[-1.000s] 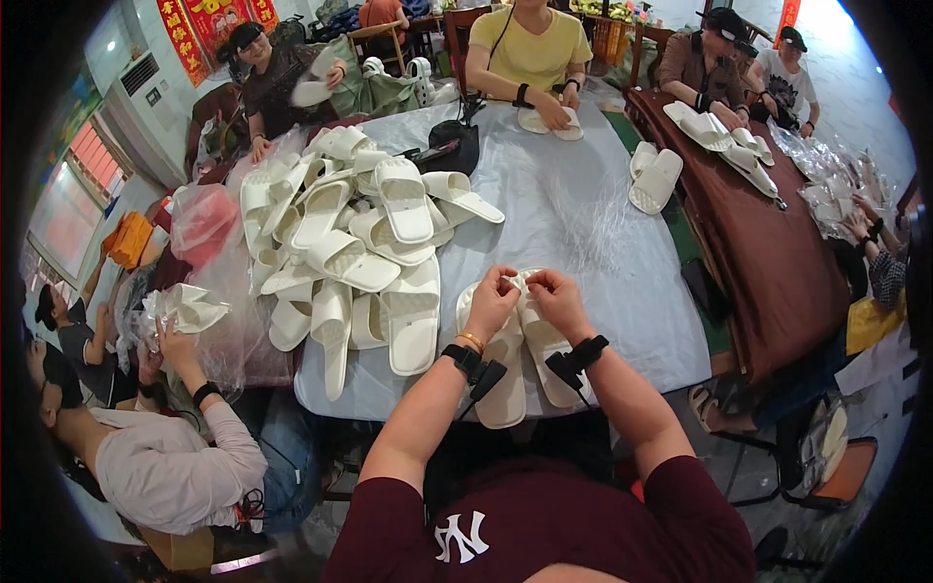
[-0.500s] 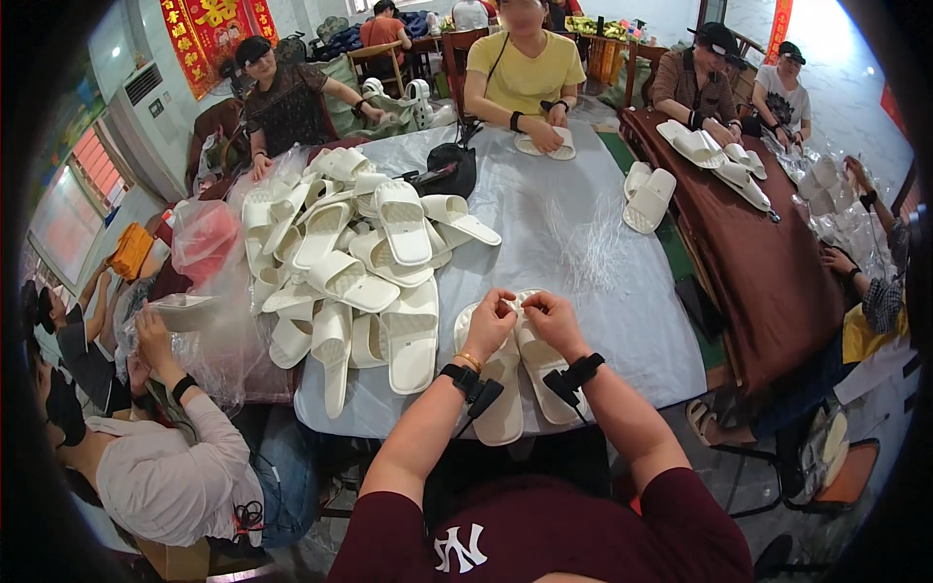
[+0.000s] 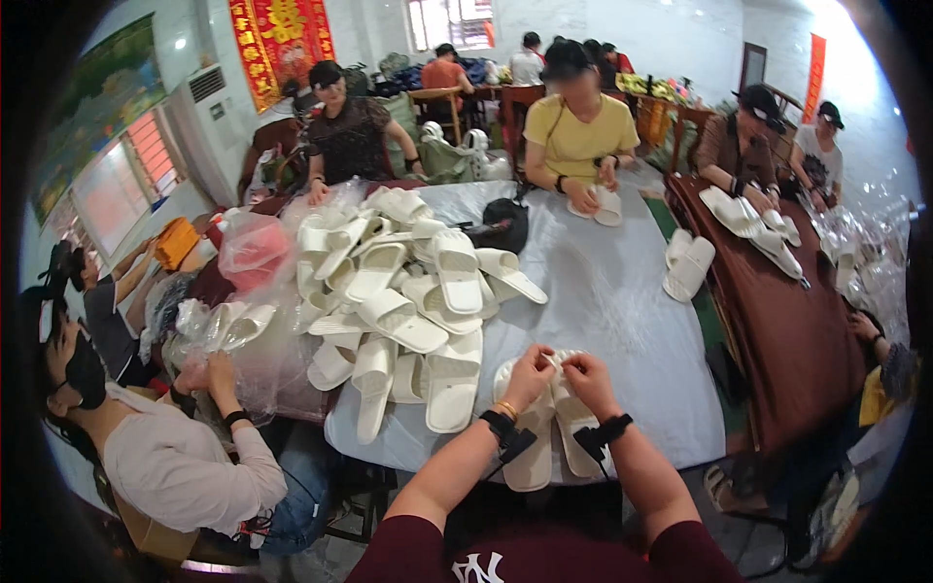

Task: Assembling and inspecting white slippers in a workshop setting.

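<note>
A pair of cream slippers lies side by side at the table's near edge, the left slipper [image 3: 530,449] and the right slipper [image 3: 575,426] with their straps away from me. My left hand [image 3: 528,379] is above the left strap, thumb and fingers pinched together. Close beside it, my right hand [image 3: 591,382] pinches in the same way over the right strap. The fingertips nearly meet; whatever thin thing they hold is too small to make out. Both hands partly hide the straps. Thin clear strands [image 3: 627,325] lie farther up the table.
A large pile of cream slippers [image 3: 408,316] stands to my left on the grey-covered table [image 3: 671,408]. A black bag [image 3: 503,225] lies behind it. Another slipper pair [image 3: 688,267] is at the right edge. Co-workers handle slippers and plastic bags around the tables.
The view has tilted up and shifted left, so everything appears lower and to the right. My hands stay pinched over the pair. The person at left has lowered a bagged slipper.
</note>
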Demonstrator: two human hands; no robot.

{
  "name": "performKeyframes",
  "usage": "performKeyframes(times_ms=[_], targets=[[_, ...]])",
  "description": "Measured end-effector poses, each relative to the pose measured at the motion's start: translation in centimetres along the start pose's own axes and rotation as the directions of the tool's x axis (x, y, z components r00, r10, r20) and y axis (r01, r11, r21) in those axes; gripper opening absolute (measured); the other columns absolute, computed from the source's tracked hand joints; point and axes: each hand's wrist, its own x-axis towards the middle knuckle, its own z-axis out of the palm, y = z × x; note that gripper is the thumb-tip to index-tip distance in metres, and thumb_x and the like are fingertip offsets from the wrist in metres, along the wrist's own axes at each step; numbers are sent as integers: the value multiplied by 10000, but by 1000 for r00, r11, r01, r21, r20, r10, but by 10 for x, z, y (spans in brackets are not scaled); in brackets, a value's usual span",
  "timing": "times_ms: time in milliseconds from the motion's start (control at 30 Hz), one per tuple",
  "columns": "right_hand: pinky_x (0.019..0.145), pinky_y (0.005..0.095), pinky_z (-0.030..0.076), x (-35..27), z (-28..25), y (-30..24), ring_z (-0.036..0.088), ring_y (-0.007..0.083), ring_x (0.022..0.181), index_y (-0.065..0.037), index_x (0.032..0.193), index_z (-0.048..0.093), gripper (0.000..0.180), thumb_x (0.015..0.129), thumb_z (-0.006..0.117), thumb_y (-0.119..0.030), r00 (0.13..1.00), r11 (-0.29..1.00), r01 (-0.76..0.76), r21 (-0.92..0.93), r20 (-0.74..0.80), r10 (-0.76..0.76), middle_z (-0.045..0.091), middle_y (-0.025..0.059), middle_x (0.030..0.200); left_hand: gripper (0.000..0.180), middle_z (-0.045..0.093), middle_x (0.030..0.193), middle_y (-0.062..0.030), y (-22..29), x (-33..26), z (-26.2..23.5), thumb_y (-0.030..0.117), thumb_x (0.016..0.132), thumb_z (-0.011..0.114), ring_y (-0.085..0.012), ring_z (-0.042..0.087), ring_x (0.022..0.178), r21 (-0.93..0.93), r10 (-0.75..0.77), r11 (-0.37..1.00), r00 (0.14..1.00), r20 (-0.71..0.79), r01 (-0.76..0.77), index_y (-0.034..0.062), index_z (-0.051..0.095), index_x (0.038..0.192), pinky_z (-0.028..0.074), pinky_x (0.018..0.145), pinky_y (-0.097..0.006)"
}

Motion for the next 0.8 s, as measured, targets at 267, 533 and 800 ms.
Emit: performKeyframes(times_ms=[267, 533, 800], targets=[[565, 217, 440, 2, 5, 0, 541, 56, 640, 8, 873, 656, 94, 827, 604, -56, 996, 994, -89, 64, -3, 89, 612, 0, 715, 250, 557, 753, 3, 6, -2, -5, 33, 785, 599, -79, 522, 681, -15, 13, 1000, 1000, -3, -13, 27, 547, 1029, 442, 626, -229], [568, 234, 440, 4, 3, -3, 538, 69, 624, 4, 877, 675, 117, 806, 622, -74, 991, 986, -123, 111, -35, 127, 626, 12, 707, 238, 551, 741, 1, 9, 2, -3, 4, 785, 578, -70, 515, 673, -28, 11, 1000, 999, 41, -10, 24, 545, 1021, 435, 616, -228], [589, 258, 458, 0, 2, -5, 560, 106, 630, 11, 870, 672, 119, 798, 632, -75, 998, 997, -69, 31, -9, 70, 637, 60, 711, 239, 567, 744, 4, 9, -1, -3, 9, 789, 575, -69, 525, 675, -6, 0, 1000, 999, 39, 0, 29, 551, 1026, 439, 616, -223]])
